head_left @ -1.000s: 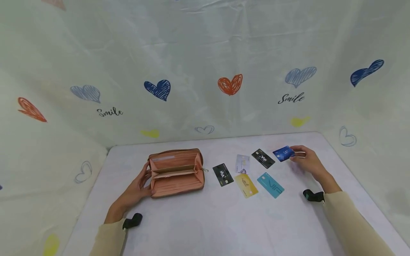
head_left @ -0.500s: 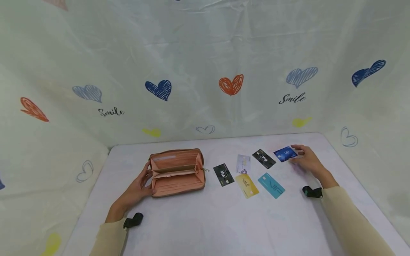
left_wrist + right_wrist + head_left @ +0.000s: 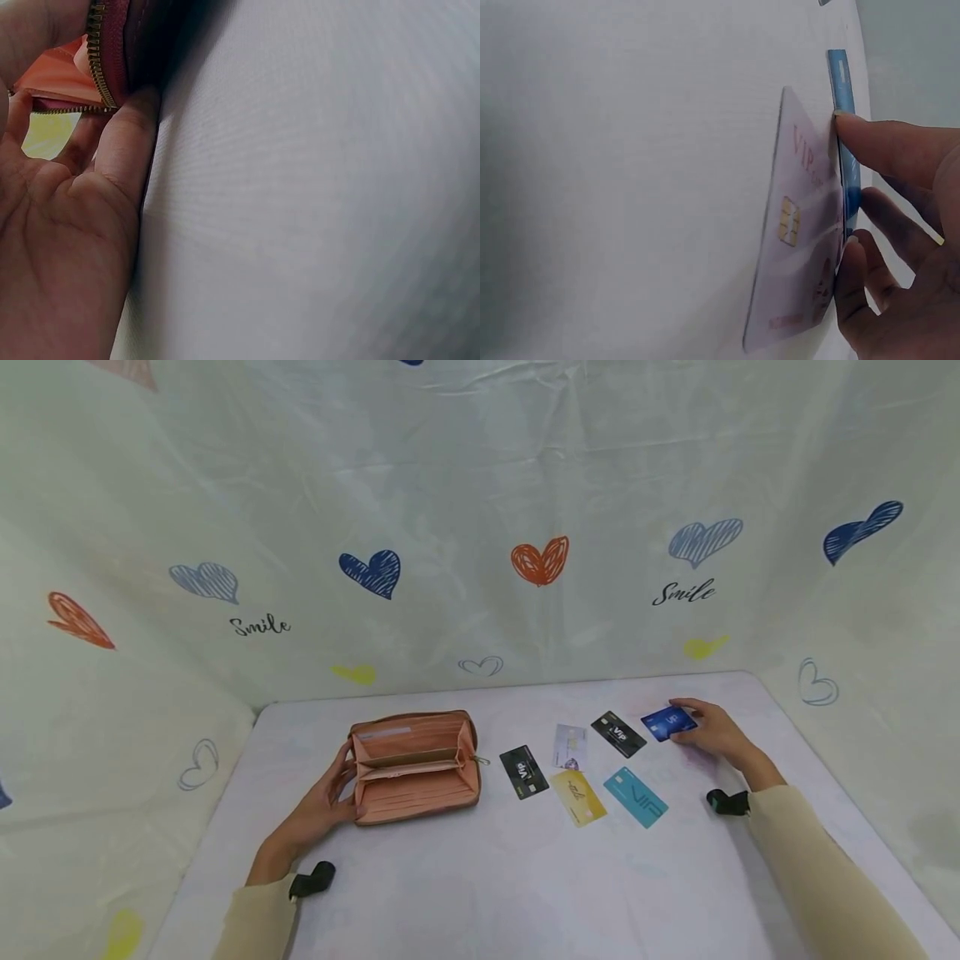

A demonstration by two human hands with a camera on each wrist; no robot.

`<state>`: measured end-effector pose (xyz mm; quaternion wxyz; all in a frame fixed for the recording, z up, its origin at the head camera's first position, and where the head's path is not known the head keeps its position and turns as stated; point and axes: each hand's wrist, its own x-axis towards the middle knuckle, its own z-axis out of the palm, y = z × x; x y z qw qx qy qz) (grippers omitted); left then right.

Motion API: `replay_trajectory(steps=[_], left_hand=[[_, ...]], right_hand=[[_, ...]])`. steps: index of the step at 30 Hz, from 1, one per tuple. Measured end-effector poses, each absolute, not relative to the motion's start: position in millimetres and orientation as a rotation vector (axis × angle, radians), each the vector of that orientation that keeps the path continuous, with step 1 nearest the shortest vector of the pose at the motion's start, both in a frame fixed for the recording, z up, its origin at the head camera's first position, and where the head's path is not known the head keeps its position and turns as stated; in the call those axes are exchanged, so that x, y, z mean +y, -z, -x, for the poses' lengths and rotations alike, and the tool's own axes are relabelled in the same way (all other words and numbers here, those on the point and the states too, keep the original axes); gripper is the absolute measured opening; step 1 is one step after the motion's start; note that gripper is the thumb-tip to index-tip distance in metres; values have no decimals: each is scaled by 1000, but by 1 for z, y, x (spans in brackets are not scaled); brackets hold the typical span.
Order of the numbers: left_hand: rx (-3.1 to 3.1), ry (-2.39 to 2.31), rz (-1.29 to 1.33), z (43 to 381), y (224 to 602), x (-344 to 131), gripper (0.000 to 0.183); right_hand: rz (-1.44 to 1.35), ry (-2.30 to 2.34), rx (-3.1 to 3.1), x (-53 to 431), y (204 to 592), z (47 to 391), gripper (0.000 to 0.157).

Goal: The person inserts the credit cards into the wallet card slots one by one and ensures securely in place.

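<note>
White tabletop (image 3: 450,893): broad open lane at the near side, between the beige left sleeve (image 3: 258,914) and beige right sleeve (image 3: 821,868).

Wallet, salmon-pink, rectangular, brass-zipped (image 3: 416,806): left end blocked by the left hand (image 3: 321,802); at right, a narrow strip before the black rectangular card (image 3: 524,771), zip pull (image 3: 482,760) jutting in.

Blue rectangular card (image 3: 663,723): right end occupied by the right hand (image 3: 708,727); lilac rectangular card (image 3: 799,225) just beside.

White heart-printed sheet (image 3: 450,468): wall behind.

“Smile” backdrop (image 3: 450,618), “VIP” cards (image 3: 636,797), blue card (image 3: 663,723) unclear
</note>
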<state>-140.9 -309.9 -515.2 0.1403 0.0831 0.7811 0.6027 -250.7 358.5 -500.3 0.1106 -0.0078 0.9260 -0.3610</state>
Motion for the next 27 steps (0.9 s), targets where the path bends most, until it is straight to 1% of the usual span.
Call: replay_trajectory(steps=[13, 17, 23, 27], left_hand=[[2219, -1769, -233, 142, 516, -310, 120], [2244, -1746, -250, 143, 518, -309, 120], [2232, -1773, -280, 142, 520, -310, 120], [2227, -1777, -286, 140, 518, -311, 120]], right_hand=[[151, 1003, 2813, 362, 500, 240, 57], [155, 976, 2873, 363, 500, 234, 47], [135, 1008, 2946, 360, 490, 221, 27], [152, 1068, 2960, 354, 477, 214, 23]])
